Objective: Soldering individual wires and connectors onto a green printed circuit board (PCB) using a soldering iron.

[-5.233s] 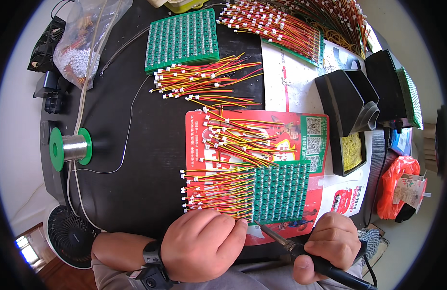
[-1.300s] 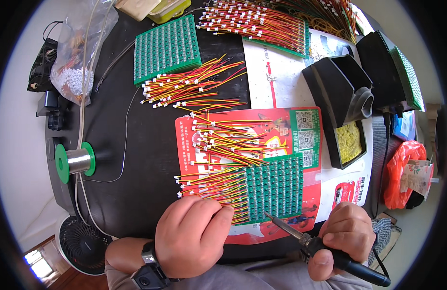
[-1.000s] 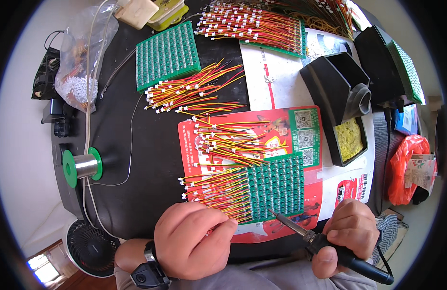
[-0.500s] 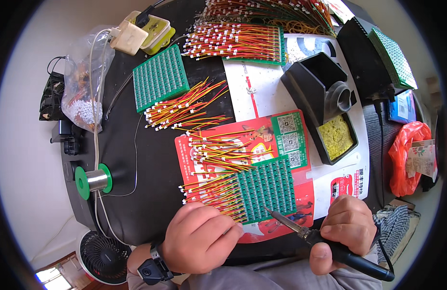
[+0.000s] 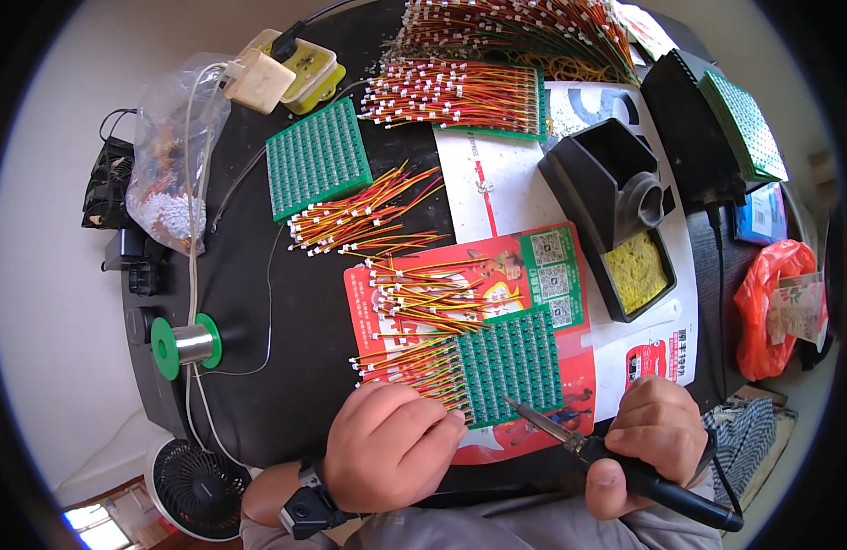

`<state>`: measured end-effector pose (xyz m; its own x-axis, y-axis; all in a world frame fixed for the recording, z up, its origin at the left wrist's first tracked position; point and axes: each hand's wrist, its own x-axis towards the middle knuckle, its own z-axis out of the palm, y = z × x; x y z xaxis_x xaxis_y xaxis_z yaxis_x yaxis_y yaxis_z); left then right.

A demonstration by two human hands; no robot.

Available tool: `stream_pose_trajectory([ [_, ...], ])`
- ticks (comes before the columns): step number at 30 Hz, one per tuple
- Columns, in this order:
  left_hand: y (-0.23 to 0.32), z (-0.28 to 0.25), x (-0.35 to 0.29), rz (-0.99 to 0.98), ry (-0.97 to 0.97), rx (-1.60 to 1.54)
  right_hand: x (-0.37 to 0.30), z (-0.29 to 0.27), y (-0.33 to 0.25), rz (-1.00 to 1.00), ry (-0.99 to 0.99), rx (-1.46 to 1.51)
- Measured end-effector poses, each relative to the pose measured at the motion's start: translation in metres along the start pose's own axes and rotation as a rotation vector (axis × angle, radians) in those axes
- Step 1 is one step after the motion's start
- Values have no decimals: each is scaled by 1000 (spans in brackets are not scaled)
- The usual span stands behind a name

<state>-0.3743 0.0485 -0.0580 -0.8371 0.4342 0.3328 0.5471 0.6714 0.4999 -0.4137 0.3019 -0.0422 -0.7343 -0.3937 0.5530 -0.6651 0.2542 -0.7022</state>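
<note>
A green circuit board panel [image 5: 510,362] lies on a red printed sheet [image 5: 570,440], with red, yellow and black wires along its left side. My right hand [image 5: 652,440] grips a soldering iron [image 5: 657,486] by its black handle. The iron's tip points left, over or on the lower middle of the panel; contact is unclear. My left hand [image 5: 396,449] is closed at the panel's lower left corner, over the lowest wires [image 5: 419,371]. Its fingertips are mostly hidden, so what they pinch cannot be made out. Above lie loose wires with white connectors [image 5: 432,298].
A black iron stand [image 5: 597,174] with a yellow sponge [image 5: 636,275] stands at the right. Toward the left are a solder spool [image 5: 187,346] and a stacked panel [image 5: 318,156]. Wired panels [image 5: 460,92] lie at the back. A small fan [image 5: 199,486] sits lower left.
The whole view has shifted slightly, so the table's things appear a little lower and further right. Both hands keep nearly the same pose, the iron still over the panel.
</note>
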Motion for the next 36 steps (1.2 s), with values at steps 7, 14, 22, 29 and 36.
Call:
stream_pose_trajectory([
  [7,2,-10,8,-225,-94,94,0,0,-2,13,26,-48],
  [14,-7,-19,9,-228,-250,73,-2,1,-2,24,50,-46],
  [22,-12,-25,12,-226,-262,-24,-3,-1,-5,39,68,-62],
  [29,-15,-26,12,-240,-242,-48,-4,1,-5,48,68,-64],
  [36,-17,-27,12,-218,-249,-59,-4,1,-5,43,58,-54],
])
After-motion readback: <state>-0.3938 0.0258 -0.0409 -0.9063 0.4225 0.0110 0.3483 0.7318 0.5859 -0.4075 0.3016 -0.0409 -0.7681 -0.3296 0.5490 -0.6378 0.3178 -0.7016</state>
